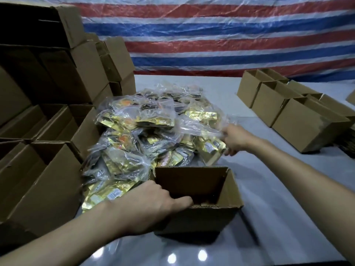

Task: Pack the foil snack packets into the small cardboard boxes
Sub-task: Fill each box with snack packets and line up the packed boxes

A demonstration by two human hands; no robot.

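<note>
Picking step in hand. The left hand grips the near-left corner of the open box, fingers curled over the rim, steadying it on the table. The right hand is out at the right edge of the pile, fingers curled round a gold packet in clear wrap. No packet shows inside the box. The next move, I'd judge, is to lift that packet clear of its neighbours, bring it over and lay it flat in the box, which sits just in front of the pile.
</note>
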